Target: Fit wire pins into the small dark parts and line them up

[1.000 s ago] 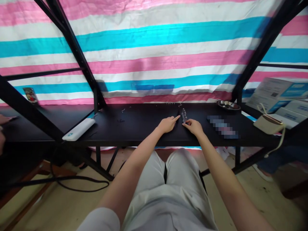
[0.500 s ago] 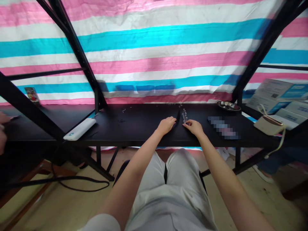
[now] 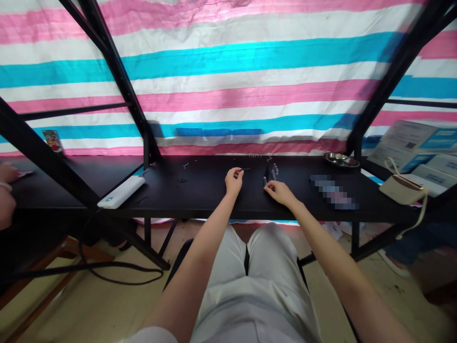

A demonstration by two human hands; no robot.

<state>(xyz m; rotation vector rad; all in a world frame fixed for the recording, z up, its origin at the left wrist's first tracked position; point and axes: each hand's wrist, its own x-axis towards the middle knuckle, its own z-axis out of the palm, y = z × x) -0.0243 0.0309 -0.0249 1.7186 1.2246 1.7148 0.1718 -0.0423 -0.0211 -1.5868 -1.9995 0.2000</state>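
Note:
My left hand (image 3: 233,179) rests on the black table (image 3: 200,193) with its fingers curled, pinching a thin dark piece at its fingertips. My right hand (image 3: 277,191) lies a little to the right, fingers pinched on a small pale piece near a row of small clear beads (image 3: 273,170). A short dark strip (image 3: 266,172) stands beside the beads, between my two hands. What each pinch holds is too small to name.
A white power bank (image 3: 121,192) lies at the table's left, a metal dish (image 3: 341,159) at the back right, a blurred flat item (image 3: 333,191) beside it. A beige pouch (image 3: 402,188) and cartons (image 3: 416,143) sit far right. Another person's hand (image 3: 6,200) shows at the left edge.
My left hand has drawn away leftward from the beads and closed into a pinch. My right hand has shifted slightly left and stays by the beads.

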